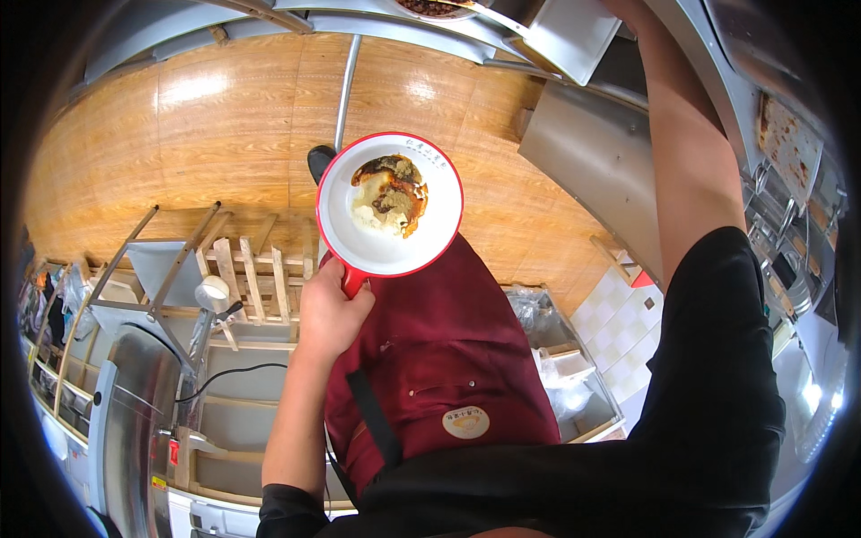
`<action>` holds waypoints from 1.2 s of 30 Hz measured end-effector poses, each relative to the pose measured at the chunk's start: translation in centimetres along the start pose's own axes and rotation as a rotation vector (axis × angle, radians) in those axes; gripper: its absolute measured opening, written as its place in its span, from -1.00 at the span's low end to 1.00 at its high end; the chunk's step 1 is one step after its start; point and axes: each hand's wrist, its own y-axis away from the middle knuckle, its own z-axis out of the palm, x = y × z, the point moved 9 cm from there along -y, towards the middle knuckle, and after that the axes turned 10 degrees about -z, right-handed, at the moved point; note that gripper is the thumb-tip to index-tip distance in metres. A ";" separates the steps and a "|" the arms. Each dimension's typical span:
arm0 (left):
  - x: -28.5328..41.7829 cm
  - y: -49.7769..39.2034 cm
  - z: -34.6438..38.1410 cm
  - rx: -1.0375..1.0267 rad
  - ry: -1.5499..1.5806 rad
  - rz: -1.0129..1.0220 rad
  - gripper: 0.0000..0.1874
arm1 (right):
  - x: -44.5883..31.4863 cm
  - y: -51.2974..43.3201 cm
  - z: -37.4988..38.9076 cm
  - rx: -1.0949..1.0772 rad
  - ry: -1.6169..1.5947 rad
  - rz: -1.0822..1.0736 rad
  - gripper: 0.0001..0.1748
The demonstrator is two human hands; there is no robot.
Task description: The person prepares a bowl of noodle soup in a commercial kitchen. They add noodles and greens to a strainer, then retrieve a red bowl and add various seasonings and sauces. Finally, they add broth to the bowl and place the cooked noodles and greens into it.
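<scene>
My left hand grips the red handle of a white enamel pan with a red rim. Its inner wall bears writing. Inside lie pale and tan powders with a dark brown liquid around and between them. The pan is held level in front of my dark red apron. My right arm reaches forward past the top edge, so the right hand is out of view. Nearest to that arm are a white rectangular tray and a steel counter.
At the top edge, a bowl of dark reddish food stands beside a pale-handled utensil. Wooden slatted racks and a steel machine are on the left. A crate with plastic bags lies to the right. Utensils hang far right.
</scene>
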 end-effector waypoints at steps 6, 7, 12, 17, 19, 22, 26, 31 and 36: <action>-0.7 -0.2 0.4 0.003 0.031 -0.009 -0.75 | 1.9 0.2 -1.4 0.049 -0.059 0.021 -0.61; -0.7 -0.1 0.4 0.002 0.035 -0.006 -0.74 | 2.3 0.4 -1.5 0.056 -0.073 0.027 -0.61; -0.8 0.0 0.5 -0.006 0.069 -0.018 -0.68 | 4.6 1.5 -2.3 0.093 -0.145 0.056 -0.63; -0.9 -0.1 0.5 0.050 0.114 0.004 -0.75 | 7.4 2.5 -3.1 0.106 -0.215 0.100 -0.64; -0.8 -0.1 0.6 0.052 0.138 0.027 -0.76 | 8.5 3.0 -3.5 0.090 -0.247 0.119 -0.64; -1.2 -0.2 0.7 0.037 0.103 -0.010 -0.72 | 9.0 3.9 -3.2 0.017 -0.289 0.147 -0.65; -1.7 -0.2 0.6 0.028 0.067 -0.044 -0.72 | 7.5 5.3 -3.6 0.224 -0.248 0.151 -0.67; -1.6 -0.5 0.4 0.034 0.082 -0.012 -0.74 | 2.3 5.1 -3.8 0.334 -0.419 0.081 -0.57; -1.5 -0.7 0.4 0.026 0.075 -0.004 -0.73 | -1.0 2.6 -1.4 0.109 -0.132 0.001 -0.60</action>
